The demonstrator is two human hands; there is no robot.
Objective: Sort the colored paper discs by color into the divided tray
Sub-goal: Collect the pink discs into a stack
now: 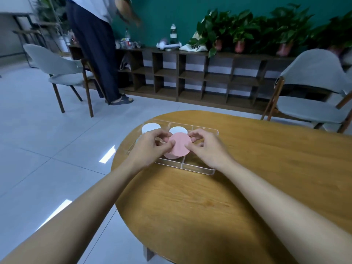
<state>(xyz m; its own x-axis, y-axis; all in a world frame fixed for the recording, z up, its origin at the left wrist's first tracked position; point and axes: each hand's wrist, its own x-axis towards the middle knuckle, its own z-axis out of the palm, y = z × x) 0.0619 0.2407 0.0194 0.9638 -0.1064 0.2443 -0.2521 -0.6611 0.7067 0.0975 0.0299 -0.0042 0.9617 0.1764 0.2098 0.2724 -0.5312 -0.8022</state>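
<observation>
A clear divided tray [198,169] sits near the far left edge of the round wooden table [228,197]. Above it, my left hand [150,145] and my right hand [207,145] both pinch a pink paper disc [180,146], one on each side, tilted toward me. More pink discs [170,155] lie below it in a near compartment, partly hidden. A stack of white discs [178,130] rests in a far compartment. Another white stack [151,127] stands at the tray's far left; whether it is inside the tray is unclear.
A person stands at the back left beside a grey chair [61,69]. Another grey chair [312,92] is behind the table on the right. A low dark shelf unit [200,79] with potted plants [247,29] and bottles lines the green wall.
</observation>
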